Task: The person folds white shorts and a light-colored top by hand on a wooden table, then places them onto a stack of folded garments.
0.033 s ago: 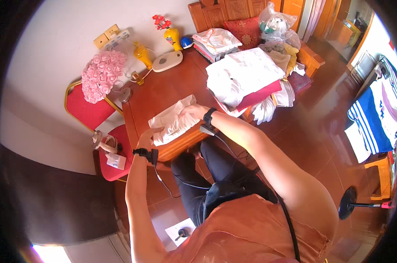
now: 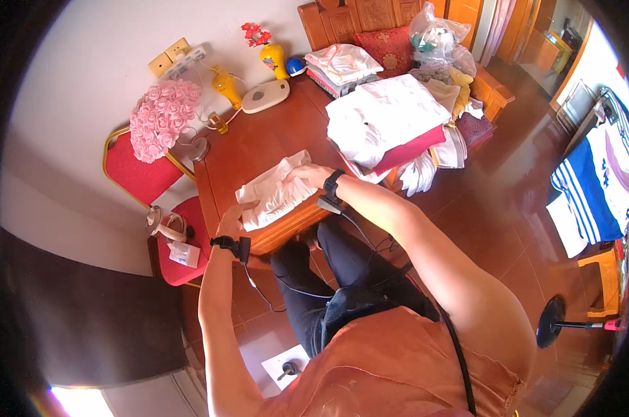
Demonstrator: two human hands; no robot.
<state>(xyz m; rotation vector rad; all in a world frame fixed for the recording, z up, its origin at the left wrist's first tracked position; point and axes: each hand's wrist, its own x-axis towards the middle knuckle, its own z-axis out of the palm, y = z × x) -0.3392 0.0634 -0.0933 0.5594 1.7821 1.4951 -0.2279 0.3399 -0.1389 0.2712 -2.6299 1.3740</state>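
Observation:
A folded white garment [image 2: 276, 191] with a gathered edge along its near side lies slantwise on the front part of the wooden table. At its left end, my left hand [image 2: 233, 219] has its fingers over the corner and is closed on the fabric. My right hand [image 2: 312, 175] grips the garment near its right end, the fingertips partly lost in the pale folds. Both wrists wear black straps with small cabled devices.
A tall stack of folded clothes [image 2: 387, 115] stands to the right of the table [image 2: 224, 163], with a smaller pile [image 2: 342, 62] behind. Pink rose lamp [image 2: 163, 118], yellow vase [image 2: 273, 61] and white oval device [image 2: 266, 96] line the back. A red chair [image 2: 144, 170] holds a kettle [image 2: 163, 224].

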